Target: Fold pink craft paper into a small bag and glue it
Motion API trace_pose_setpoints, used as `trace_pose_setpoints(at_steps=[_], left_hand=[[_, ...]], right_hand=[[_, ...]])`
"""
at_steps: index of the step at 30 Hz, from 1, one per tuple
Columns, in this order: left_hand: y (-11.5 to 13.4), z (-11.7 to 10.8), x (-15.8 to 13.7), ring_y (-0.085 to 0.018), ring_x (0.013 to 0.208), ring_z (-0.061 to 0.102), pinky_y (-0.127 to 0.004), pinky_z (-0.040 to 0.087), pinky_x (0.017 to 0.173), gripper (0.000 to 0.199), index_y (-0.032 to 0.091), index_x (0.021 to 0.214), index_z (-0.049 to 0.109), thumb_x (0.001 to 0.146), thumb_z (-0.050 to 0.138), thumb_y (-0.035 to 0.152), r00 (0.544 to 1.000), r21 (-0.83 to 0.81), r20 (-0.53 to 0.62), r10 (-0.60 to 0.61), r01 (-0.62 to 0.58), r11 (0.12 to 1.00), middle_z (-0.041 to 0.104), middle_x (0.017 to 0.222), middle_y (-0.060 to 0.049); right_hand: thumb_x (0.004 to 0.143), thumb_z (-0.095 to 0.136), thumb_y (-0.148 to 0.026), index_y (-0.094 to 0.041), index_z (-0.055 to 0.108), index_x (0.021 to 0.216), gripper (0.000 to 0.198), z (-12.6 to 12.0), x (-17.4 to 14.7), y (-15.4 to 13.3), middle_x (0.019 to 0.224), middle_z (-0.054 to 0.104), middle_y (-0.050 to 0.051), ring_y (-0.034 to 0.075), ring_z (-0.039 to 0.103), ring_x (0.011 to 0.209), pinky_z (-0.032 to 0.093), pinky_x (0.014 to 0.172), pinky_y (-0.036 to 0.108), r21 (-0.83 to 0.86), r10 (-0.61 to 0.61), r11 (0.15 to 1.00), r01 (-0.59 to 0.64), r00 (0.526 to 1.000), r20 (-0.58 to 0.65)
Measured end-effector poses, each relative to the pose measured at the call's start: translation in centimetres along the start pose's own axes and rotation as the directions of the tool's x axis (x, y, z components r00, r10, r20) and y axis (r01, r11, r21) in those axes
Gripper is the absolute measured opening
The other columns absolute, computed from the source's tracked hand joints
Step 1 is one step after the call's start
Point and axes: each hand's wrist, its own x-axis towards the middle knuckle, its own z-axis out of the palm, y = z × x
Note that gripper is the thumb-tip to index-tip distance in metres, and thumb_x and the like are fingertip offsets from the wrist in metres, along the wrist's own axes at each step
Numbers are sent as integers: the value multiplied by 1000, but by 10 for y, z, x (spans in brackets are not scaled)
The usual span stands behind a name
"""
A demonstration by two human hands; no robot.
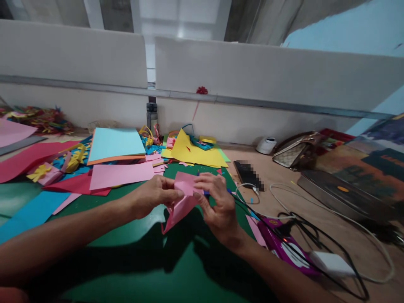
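A folded piece of pink paper [183,207] is held up between both hands above a dark green mat [135,269]. My left hand [154,195] pinches its left edge between thumb and fingers. On the other side, my right hand [216,202] grips the paper's right edge, thumb below and fingers over the top. The paper looks bent into a small box or bag shape, with a narrow fold hanging down at the lower left. Its far side is hidden by my fingers.
Light blue sheets [118,142], pink sheets [121,176] and yellow paper [202,153] lie beyond the hands. A bottle [152,115] stands at the back. To the right are a phone [248,174], a purple power strip [284,248] with cables, and a brown case [341,195].
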Motion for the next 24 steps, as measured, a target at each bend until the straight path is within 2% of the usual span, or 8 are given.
trace_pose_setpoints(at_steps=[6,16,24], left_hand=[[-8,-1,2,-8,53,44,-22,38,55,18,11,66,59,67,64,28,999,6,-34,43,-42,999,52,56,2],[-18,3,4,-8,57,49,-21,40,57,15,10,75,59,72,60,26,996,-92,-14,83,-84,992,57,68,0],[-15,5,4,-7,56,49,-19,39,56,12,11,73,60,70,62,22,992,-34,-69,104,-106,994,59,64,1]], right_hand=[[83,54,-21,-20,58,92,10,6,-8,1,92,67,5,21,57,99,30,92,44,-7,-20,1000,21,996,87],[84,53,-22,-22,57,92,10,7,-11,3,91,67,4,19,59,94,28,94,41,5,-12,1000,12,997,78],[83,54,-24,-20,56,94,12,5,-11,3,91,67,5,20,59,95,25,96,45,-7,-31,999,32,997,76]])
